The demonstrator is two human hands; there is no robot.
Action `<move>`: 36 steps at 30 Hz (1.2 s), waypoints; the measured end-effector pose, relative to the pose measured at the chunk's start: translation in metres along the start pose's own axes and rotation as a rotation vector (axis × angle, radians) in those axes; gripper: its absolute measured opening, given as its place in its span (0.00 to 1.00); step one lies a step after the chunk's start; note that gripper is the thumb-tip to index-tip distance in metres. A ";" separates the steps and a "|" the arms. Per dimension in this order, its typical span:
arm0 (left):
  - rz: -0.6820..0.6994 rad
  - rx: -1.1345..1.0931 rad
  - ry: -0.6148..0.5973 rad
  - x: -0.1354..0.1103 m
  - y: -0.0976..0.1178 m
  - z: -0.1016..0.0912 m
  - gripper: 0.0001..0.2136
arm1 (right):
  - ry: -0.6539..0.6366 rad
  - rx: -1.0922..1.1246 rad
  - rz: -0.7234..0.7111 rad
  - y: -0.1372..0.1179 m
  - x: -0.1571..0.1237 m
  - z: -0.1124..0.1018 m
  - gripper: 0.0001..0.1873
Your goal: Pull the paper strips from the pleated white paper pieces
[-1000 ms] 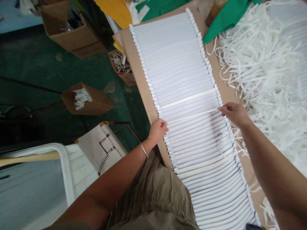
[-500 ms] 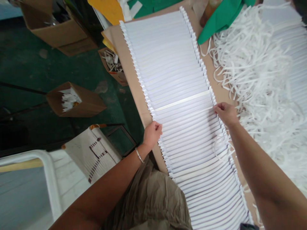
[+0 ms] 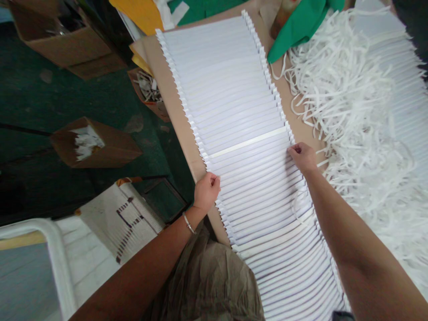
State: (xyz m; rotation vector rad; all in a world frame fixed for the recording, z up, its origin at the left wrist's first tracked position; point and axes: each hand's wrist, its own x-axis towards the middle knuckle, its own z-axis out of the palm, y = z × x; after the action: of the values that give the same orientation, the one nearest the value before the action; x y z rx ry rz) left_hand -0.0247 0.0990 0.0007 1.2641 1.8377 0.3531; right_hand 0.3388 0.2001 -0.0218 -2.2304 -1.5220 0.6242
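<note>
A long stack of overlapping white sheets lies on the table, its layered edges stepped and notched along both sides. My left hand pinches at the left edge of the stack, thumb and fingers closed. At the right edge, my right hand is also closed in a pinch. A thin white strip seems to run between the two hands across the sheets, hard to tell from the sheet edges; a white tail shows right of my right hand. Farther up lies a cream strip across the stack.
A large heap of loose white strips covers the table's right side, near another layered stack. Green cloth lies behind. Cardboard boxes and a woven-topped stool stand left of the brown table edge.
The whole view has shifted slightly, so the table appears farther left. Both hands stay pinched at the stack's edges. The pale strip between them is less distinct now.
</note>
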 end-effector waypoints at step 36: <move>0.163 -0.075 -0.103 -0.036 -0.091 -0.066 0.04 | 0.181 0.329 0.156 -0.053 -0.399 0.040 0.19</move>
State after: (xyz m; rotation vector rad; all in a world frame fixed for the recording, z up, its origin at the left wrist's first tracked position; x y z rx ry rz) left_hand -0.1277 0.0415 -0.0009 1.3582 1.6253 0.4336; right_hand 0.1487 -0.1528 0.0338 -2.0983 -1.0792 0.6455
